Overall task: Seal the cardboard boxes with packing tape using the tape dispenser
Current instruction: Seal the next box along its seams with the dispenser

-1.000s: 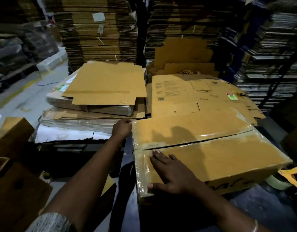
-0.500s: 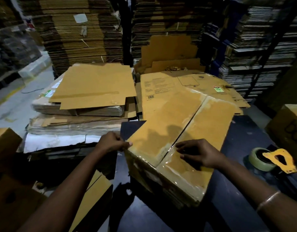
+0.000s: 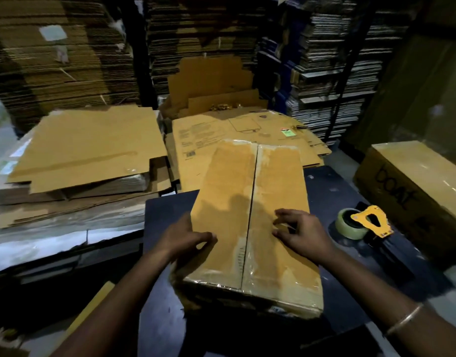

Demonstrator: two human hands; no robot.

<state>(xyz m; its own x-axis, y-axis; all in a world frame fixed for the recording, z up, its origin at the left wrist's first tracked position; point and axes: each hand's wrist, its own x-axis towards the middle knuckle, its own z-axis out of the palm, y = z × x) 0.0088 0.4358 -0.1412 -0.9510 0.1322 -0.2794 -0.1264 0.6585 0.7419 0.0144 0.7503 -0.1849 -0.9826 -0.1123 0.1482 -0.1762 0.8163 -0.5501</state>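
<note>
Both hands lay slack-fingered on the box (image 3: pixel 234 202), gripping nothing: left hand (image 3: pixel 181 237) at its edge; right hand (image 3: pixel 300 234) on top; dispenser (image 3: pixel 363 222) lay beside.

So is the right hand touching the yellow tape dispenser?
Apart. In the head view the right hand rests on the box, with dark table showing between it and the tape dispenser.

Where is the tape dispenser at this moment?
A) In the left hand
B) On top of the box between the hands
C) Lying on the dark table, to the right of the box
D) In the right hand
C: the tape dispenser lies on the dark table, right of the box; no hand touches it.
</note>
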